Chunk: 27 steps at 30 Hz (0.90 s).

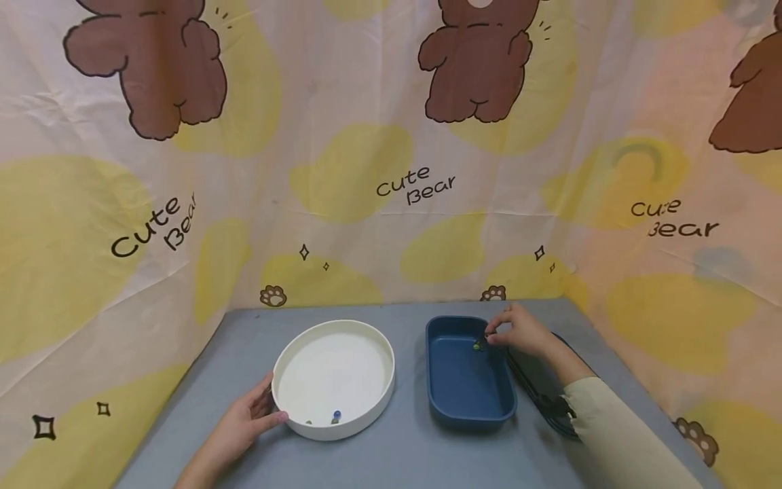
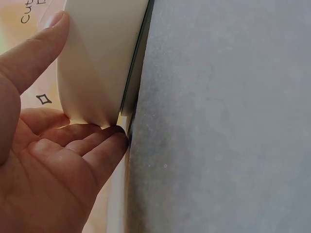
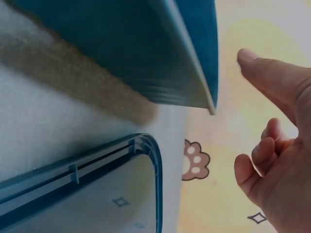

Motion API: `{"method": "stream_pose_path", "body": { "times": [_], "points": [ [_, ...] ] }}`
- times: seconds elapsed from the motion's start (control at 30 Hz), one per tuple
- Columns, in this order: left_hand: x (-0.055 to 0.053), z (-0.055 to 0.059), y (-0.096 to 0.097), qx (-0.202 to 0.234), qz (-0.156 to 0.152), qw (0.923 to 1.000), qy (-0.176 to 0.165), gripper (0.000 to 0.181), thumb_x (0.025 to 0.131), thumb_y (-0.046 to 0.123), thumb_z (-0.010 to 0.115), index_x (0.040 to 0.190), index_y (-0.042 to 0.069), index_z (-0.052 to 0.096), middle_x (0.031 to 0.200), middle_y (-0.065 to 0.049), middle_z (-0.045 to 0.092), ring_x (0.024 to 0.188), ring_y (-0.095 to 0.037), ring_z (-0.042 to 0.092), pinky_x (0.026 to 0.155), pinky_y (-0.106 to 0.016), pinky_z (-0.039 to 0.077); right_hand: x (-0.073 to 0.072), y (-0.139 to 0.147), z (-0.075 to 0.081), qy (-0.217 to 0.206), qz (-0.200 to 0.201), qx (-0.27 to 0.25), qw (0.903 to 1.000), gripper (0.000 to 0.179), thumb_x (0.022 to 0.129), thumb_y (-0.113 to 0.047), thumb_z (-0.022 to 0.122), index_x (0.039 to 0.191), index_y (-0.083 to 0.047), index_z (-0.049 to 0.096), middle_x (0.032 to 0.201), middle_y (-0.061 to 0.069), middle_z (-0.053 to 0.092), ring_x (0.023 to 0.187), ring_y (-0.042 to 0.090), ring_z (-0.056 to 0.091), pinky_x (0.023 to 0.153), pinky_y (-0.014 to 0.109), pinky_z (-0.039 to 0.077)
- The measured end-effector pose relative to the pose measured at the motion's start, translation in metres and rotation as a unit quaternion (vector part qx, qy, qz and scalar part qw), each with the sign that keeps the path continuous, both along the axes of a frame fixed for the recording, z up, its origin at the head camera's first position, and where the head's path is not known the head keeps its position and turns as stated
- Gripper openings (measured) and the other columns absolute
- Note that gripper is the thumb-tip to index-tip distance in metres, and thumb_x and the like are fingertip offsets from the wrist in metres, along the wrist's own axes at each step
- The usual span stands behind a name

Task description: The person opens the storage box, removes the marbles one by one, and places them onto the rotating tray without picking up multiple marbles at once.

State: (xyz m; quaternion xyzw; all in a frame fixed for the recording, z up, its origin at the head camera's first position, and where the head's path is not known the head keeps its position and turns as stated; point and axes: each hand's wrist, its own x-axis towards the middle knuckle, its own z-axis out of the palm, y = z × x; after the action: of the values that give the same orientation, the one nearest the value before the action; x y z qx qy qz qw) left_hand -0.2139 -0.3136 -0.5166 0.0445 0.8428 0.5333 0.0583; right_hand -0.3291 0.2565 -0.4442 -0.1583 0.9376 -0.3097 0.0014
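Note:
At the left, my left hand (image 1: 244, 418) grips the near-left side of a white round tray (image 1: 366, 428), thumb at the rim and fingers against the outer wall. The left wrist view shows those fingers (image 2: 104, 150) bent at the tray's lower edge. A blue marble (image 1: 337, 413) and small greenish ones lie in the tray's near part. My right hand (image 1: 525, 331) is over the far right corner of a blue rectangular box (image 1: 473, 415). Its thumb and index finger pinch what looks like a small marble, mostly hidden. Green marbles (image 1: 477, 346) lie in the box just below.
A blue-rimmed lid (image 3: 159, 189) with a pale panel lies right of the box, partly under my right forearm. Grey cloth (image 1: 409, 462) covers the table. Behind and at both sides hangs a curtain (image 1: 342, 176) printed with bears.

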Motion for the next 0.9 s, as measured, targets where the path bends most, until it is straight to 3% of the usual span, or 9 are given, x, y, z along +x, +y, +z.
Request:
{"method": "stream_pose_path", "body": {
  "times": [0.23, 0.33, 0.4, 0.47, 0.57, 0.63, 0.7, 0.77, 0.9],
  "points": [
    [-0.001, -0.001, 0.001, 0.0, 0.007, 1.0, -0.004, 0.104, 0.087, 0.024, 0.084, 0.162, -0.002, 0.017, 0.164, -0.027, 0.025, 0.15, -0.041, 0.032, 0.117, -0.047, 0.038, 0.002, -0.004, 0.013, 0.018, 0.005, -0.01, 0.9998, 0.011, 0.091, -0.021, 0.08, 0.101, -0.017, 0.079, 0.112, 0.014, 0.053, 0.095, 0.03, 0.05, 0.076, 0.038, 0.044],
    [0.001, -0.001, 0.001, -0.001, 0.006, 1.0, 0.002, 0.103, 0.087, 0.022, 0.083, 0.162, -0.003, 0.017, 0.163, -0.028, 0.028, 0.149, -0.042, 0.034, 0.116, -0.047, 0.04, 0.002, -0.007, 0.017, 0.025, 0.015, -0.013, 0.9995, 0.012, 0.09, -0.022, 0.08, 0.101, -0.017, 0.079, 0.112, 0.014, 0.057, 0.1, 0.034, 0.053, 0.078, 0.044, 0.048],
    [0.002, 0.0, 0.002, 0.001, 0.006, 1.0, 0.005, 0.102, 0.087, 0.022, 0.083, 0.162, -0.002, 0.018, 0.162, -0.028, 0.029, 0.148, -0.042, 0.035, 0.116, -0.046, 0.042, 0.002, -0.01, 0.019, 0.025, 0.02, -0.019, 0.9993, 0.012, 0.091, -0.023, 0.08, 0.101, -0.017, 0.079, 0.118, 0.019, 0.06, 0.114, 0.042, 0.054, 0.088, 0.054, 0.051],
    [0.003, -0.001, 0.002, 0.003, 0.005, 1.0, 0.007, 0.101, 0.087, 0.021, 0.083, 0.162, -0.001, 0.019, 0.162, -0.028, 0.031, 0.147, -0.042, 0.036, 0.115, -0.045, 0.044, 0.003, -0.013, 0.02, 0.02, 0.019, -0.032, 0.9991, 0.011, 0.091, -0.024, 0.079, 0.1, -0.018, 0.079, 0.135, 0.027, 0.055, 0.133, 0.05, 0.045, 0.099, 0.064, 0.048],
    [0.004, -0.001, 0.001, 0.004, 0.004, 0.9999, 0.009, 0.1, 0.088, 0.02, 0.083, 0.162, -0.002, 0.019, 0.162, -0.029, 0.031, 0.147, -0.042, 0.037, 0.115, -0.045, 0.043, 0.002, -0.019, 0.022, 0.022, 0.024, -0.047, 0.9984, 0.011, 0.091, -0.026, 0.079, 0.1, -0.019, 0.079, 0.144, 0.031, 0.047, 0.14, 0.052, 0.038, 0.104, 0.067, 0.044],
    [0.005, -0.001, 0.001, 0.005, 0.002, 0.9999, 0.01, 0.1, 0.088, 0.018, 0.082, 0.161, -0.004, 0.018, 0.162, -0.03, 0.029, 0.148, -0.043, 0.035, 0.116, -0.047, 0.041, 0.001, -0.024, 0.024, 0.025, 0.029, -0.053, 0.9979, 0.013, 0.091, -0.026, 0.08, 0.101, -0.019, 0.079, 0.138, 0.028, 0.049, 0.128, 0.048, 0.049, 0.098, 0.059, 0.049],
    [0.005, -0.001, 0.0, 0.008, -0.002, 0.9999, 0.01, 0.1, 0.088, 0.017, 0.082, 0.161, -0.005, 0.017, 0.162, -0.031, 0.028, 0.148, -0.044, 0.034, 0.116, -0.048, 0.04, 0.0, -0.027, 0.027, 0.027, 0.034, -0.054, 0.9976, 0.014, 0.09, -0.027, 0.08, 0.102, -0.019, 0.079, 0.12, 0.019, 0.054, 0.108, 0.037, 0.055, 0.086, 0.047, 0.05],
    [0.005, -0.002, 0.0, 0.013, 0.0, 0.9999, 0.007, 0.1, 0.088, 0.016, 0.082, 0.161, -0.005, 0.017, 0.162, -0.031, 0.028, 0.148, -0.044, 0.034, 0.116, -0.046, 0.041, 0.0, -0.031, 0.029, 0.024, 0.033, -0.053, 0.9978, 0.014, 0.09, -0.028, 0.08, 0.102, -0.02, 0.079, 0.108, 0.012, 0.052, 0.094, 0.029, 0.052, 0.077, 0.039, 0.046],
    [0.002, -0.003, -0.001, 0.017, -0.002, 0.9998, 0.006, 0.1, 0.088, 0.016, 0.082, 0.161, -0.005, 0.017, 0.163, -0.03, 0.027, 0.148, -0.043, 0.034, 0.116, -0.044, 0.042, 0.002, -0.037, 0.036, 0.014, 0.028, -0.059, 0.9978, 0.012, 0.091, -0.024, 0.08, 0.102, -0.019, 0.078, 0.101, 0.008, 0.047, 0.088, 0.025, 0.044, 0.073, 0.037, 0.04]
  ]
}}
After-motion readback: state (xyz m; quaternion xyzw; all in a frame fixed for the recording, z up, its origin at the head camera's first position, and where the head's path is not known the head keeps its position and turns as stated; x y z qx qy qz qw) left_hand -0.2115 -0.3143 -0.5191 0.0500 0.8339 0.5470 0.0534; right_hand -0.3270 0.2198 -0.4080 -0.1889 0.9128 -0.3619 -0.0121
